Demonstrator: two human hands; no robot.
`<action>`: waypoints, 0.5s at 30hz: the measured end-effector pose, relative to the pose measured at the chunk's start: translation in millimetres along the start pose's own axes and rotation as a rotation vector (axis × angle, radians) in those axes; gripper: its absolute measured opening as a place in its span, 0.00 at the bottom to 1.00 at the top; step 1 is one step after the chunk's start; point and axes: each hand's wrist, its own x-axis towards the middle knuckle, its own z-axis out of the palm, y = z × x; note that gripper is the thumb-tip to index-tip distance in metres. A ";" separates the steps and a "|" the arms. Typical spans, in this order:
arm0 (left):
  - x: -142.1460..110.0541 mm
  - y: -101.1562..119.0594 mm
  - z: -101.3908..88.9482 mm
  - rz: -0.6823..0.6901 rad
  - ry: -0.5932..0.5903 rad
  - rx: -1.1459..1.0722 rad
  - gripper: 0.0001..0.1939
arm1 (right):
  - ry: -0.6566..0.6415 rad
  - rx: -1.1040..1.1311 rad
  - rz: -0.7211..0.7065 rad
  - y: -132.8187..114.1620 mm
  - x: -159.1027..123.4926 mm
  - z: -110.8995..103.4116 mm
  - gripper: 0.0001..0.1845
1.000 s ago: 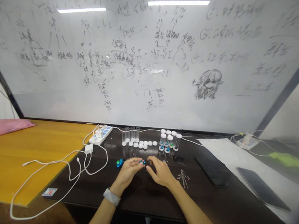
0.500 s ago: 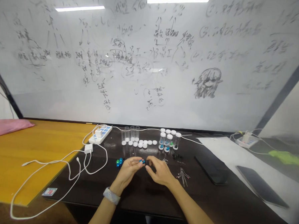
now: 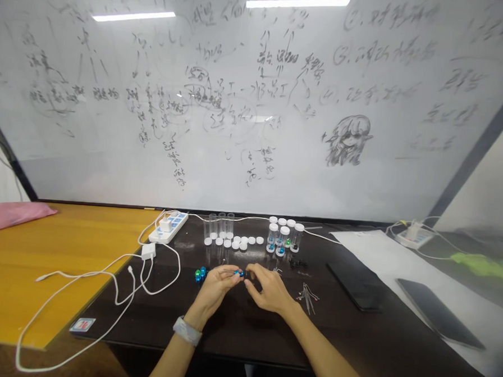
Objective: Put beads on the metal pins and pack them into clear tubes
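Note:
My left hand (image 3: 215,288) pinches a thin metal pin with a small blue bead (image 3: 240,273) at its tip, low over the dark table (image 3: 244,329). My right hand (image 3: 268,288) meets it from the right, fingers curled and closed near the bead; what they grip is too small to name. Two loose blue beads (image 3: 200,273) lie just left of my left hand. Behind stand empty clear vials (image 3: 221,225), a row of white caps (image 3: 242,242) and capped vials (image 3: 283,235) with blue and green beads inside.
A bundle of thin pins (image 3: 308,297) lies right of my right hand. A white power strip (image 3: 168,227) and looping cables (image 3: 115,282) lie left, on the orange tabletop (image 3: 29,255). Two dark tablets (image 3: 358,284) (image 3: 434,313) rest right. A whiteboard (image 3: 256,99) backs the table.

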 end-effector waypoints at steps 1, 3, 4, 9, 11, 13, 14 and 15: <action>-0.2 0.0 0.1 0.003 -0.004 0.002 0.17 | -0.005 -0.003 -0.003 0.2 0.3 1.2 0.08; -0.5 0.0 0.3 0.007 -0.010 0.010 0.17 | -0.013 -0.002 -0.001 1.2 1.2 4.8 0.08; -0.6 0.0 0.3 0.009 -0.012 0.014 0.17 | -0.016 -0.001 0.001 2.0 1.5 6.7 0.10; 0.3 -0.2 -0.4 0.011 0.001 0.012 0.19 | -0.023 0.005 0.031 3.7 1.1 8.1 0.15; 0.5 0.0 -0.4 0.007 0.005 0.002 0.19 | -0.018 0.011 0.050 2.8 0.2 5.2 0.09; 0.1 0.6 0.3 0.003 0.002 0.001 0.19 | -0.025 0.004 0.042 1.8 -0.3 3.5 0.08; -0.2 0.9 0.7 0.003 0.001 0.003 0.18 | -0.030 -0.005 0.030 1.5 -0.3 3.7 0.09; -0.6 1.2 1.2 0.004 0.000 0.006 0.18 | -0.035 -0.017 0.017 1.5 -0.2 4.6 0.08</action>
